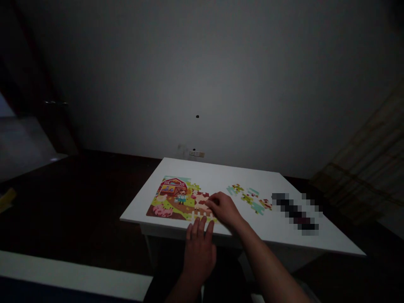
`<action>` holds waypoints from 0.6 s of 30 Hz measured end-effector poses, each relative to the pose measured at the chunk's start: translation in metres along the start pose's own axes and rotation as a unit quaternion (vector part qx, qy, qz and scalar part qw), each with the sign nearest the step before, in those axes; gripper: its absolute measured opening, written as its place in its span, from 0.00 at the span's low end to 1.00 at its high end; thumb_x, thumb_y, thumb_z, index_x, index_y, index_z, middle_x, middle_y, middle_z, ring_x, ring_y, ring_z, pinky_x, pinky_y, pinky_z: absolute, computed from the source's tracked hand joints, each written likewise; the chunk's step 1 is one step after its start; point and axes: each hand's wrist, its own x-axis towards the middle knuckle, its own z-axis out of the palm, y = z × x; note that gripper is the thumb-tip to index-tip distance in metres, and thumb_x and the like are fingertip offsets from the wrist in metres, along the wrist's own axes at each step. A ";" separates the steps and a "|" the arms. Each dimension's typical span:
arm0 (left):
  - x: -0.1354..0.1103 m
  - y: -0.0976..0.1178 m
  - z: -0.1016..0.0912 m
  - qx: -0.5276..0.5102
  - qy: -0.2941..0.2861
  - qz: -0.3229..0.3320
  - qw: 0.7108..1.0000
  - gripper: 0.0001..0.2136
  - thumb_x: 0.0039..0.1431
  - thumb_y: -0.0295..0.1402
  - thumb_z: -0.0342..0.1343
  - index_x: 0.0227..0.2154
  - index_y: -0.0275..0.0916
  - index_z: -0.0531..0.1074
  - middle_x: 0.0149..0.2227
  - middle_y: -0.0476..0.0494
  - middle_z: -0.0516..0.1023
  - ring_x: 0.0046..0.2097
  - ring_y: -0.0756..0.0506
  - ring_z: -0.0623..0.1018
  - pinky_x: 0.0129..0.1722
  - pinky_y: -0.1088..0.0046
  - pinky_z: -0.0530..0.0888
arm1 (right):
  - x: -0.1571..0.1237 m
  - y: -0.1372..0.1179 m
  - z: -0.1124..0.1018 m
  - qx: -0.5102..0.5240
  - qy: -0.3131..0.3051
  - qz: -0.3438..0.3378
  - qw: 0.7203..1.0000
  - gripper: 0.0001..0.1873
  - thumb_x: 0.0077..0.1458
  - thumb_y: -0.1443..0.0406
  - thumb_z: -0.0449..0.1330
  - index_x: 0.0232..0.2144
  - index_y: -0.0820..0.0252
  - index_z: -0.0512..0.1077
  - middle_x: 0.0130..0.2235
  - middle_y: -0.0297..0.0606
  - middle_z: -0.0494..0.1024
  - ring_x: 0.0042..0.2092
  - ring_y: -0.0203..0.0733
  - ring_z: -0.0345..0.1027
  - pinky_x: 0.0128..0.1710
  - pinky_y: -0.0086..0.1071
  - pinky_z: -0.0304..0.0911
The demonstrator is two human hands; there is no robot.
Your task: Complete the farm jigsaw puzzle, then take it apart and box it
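A partly assembled farm jigsaw puzzle [173, 198] with a red barn, pigs and a cow lies on the left half of a white table [221, 172]. My right hand [224, 207] rests on the puzzle's right edge, fingers curled and pressing on a piece there. My left hand [199, 248] lies at the table's near edge just below the puzzle, fingers stretched flat and holding nothing. Several loose puzzle pieces [251, 198] lie scattered to the right of my right hand.
A dark, blurred-out object [296, 212] lies on the table's right side. The room is dim, with a pale wall behind, a dark floor around the table, a white ledge [75, 275] at the lower left and a woven panel [372, 168] at the right.
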 end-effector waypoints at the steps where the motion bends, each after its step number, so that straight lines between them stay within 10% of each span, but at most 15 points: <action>1: 0.000 0.002 -0.005 0.002 0.000 0.001 1.000 0.29 0.58 0.40 0.50 0.64 0.52 0.61 0.67 0.44 0.58 0.68 0.32 0.57 0.66 0.43 0.58 | 0.001 0.002 -0.005 0.024 0.002 0.004 1.000 0.12 0.59 0.57 0.57 0.33 0.54 0.77 0.36 0.40 0.79 0.38 0.46 0.71 0.40 0.37 0.65; 9: 0.031 -0.001 -0.058 -0.007 -0.001 0.034 0.999 0.29 0.60 0.38 0.49 0.65 0.40 0.59 0.68 0.42 0.55 0.69 0.36 0.53 0.67 0.50 0.55 | -0.019 0.027 -0.039 0.029 0.049 -0.010 0.998 0.13 0.57 0.60 0.57 0.42 0.53 0.77 0.42 0.41 0.78 0.44 0.48 0.70 0.47 0.40 0.64; 18: 0.074 -0.016 -0.066 0.031 -0.103 0.101 0.989 0.27 0.66 0.46 0.43 0.64 0.40 0.60 0.67 0.40 0.60 0.68 0.39 0.57 0.66 0.53 0.55 | -0.021 0.029 -0.036 -0.046 -0.041 -0.088 0.994 0.15 0.54 0.61 0.63 0.46 0.48 0.78 0.47 0.40 0.77 0.49 0.50 0.66 0.54 0.43 0.59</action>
